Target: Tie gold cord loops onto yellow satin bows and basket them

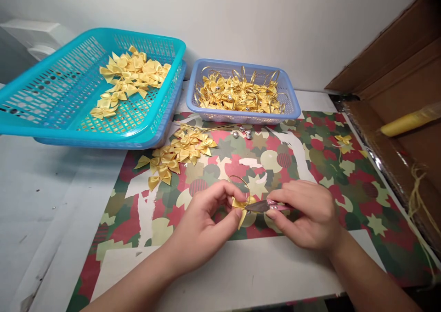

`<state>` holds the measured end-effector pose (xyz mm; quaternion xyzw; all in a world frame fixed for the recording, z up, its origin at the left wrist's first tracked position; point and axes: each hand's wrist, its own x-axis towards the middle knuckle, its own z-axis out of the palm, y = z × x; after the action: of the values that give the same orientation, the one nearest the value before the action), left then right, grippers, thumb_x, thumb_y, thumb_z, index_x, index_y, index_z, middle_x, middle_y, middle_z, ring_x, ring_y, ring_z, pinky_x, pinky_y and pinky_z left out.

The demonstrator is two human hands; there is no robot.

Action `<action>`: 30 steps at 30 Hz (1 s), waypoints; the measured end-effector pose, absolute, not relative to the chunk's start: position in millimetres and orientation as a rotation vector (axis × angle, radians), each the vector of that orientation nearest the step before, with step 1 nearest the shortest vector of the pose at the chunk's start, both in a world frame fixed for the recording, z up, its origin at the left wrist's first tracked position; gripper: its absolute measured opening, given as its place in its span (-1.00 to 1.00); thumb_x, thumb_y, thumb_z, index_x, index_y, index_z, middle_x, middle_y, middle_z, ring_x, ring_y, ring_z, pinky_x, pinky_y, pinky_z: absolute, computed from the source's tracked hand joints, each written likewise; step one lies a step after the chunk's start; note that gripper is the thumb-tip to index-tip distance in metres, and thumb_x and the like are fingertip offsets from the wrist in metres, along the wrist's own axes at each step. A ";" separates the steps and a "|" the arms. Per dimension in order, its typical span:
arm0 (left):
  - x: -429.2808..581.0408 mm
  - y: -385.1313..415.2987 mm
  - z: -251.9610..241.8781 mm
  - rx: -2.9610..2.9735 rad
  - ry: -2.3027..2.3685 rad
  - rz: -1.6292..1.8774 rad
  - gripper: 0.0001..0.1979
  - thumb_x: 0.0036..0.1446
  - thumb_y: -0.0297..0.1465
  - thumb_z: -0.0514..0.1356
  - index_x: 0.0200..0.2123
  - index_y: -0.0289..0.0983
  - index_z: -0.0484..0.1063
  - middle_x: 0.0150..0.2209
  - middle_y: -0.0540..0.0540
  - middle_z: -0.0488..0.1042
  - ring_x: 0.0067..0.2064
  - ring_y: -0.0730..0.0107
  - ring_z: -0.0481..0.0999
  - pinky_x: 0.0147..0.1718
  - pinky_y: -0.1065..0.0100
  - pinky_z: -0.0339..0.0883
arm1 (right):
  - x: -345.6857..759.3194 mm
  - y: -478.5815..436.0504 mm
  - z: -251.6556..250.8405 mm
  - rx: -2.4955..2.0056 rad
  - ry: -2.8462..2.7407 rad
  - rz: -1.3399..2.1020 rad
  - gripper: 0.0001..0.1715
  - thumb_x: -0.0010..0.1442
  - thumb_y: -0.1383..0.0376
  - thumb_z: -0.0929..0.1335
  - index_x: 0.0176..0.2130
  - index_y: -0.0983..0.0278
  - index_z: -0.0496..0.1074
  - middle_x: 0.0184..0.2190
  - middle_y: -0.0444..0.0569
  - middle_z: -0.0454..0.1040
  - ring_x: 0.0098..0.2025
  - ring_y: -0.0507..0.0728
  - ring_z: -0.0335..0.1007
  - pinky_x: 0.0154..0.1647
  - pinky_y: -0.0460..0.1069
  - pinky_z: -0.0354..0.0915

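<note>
My left hand point(210, 220) pinches a yellow satin ribbon bow point(242, 218) between thumb and fingers. A loop of gold wire point(245, 179) rises from that bow, and a small silver bell point(248, 211) shows just under it. My right hand point(303, 213) is closed on a pointed metal tool with pink handles point(260, 206); its exact kind is hard to make out. The tool's tip touches the bow at the wire. Left of centre lies a pile of loose yellow bows point(182, 151). Several silver bells point(242, 132) rest behind my hands, beside straight gold wires point(217, 128).
A turquoise basket point(151, 119) with yellow bows stands at back left, stacked on a blue one. The lavender basket point(241, 117) holds bows with wire loops and bells. Patterned paper point(344, 201) covers the table; a cardboard box point(389, 87) borders the right side.
</note>
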<state>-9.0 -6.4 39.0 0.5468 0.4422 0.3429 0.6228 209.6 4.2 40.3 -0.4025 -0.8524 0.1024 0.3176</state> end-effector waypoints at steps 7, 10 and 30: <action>-7.3 -5.9 39.6 1.241 1.031 0.793 -0.96 0.20 -0.45 0.13 -0.29 -0.21 0.36 -0.38 0.04 0.37 -0.39 0.52 0.31 -0.44 0.46 0.20 | 211.5 4.9 42.1 -1.045 -2.201 0.319 -0.90 0.15 0.30 0.35 -0.41 0.26 0.40 -0.66 -0.19 0.31 -0.61 -0.01 0.07 -0.56 -0.06 0.00; -7.5 -5.9 40.4 1.227 1.044 0.781 -0.96 0.19 -0.46 0.13 -0.30 -0.21 0.35 -0.40 0.05 0.35 -0.41 0.53 0.29 -0.46 0.46 0.17 | 213.2 7.0 42.6 -1.047 -2.140 0.411 -0.89 0.18 0.29 0.31 -0.36 0.27 0.40 -0.63 -0.16 0.35 -0.60 0.00 0.14 -0.56 -0.07 0.07; -6.7 1.2 41.6 0.848 0.881 0.666 -0.87 0.07 -0.43 0.20 -0.30 -0.24 0.28 -0.50 0.09 0.31 -0.50 0.58 0.24 -0.54 0.50 0.06 | 210.0 6.7 38.4 -0.965 -2.274 -0.031 -0.87 0.15 0.24 0.35 -0.31 0.27 0.42 -0.68 -0.19 0.29 -0.62 0.02 0.10 -0.56 -0.02 -0.02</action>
<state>-6.7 1.2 41.6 0.3907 0.4057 0.3067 0.7673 210.0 6.7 38.4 -0.3687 -0.8692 -0.0120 0.3293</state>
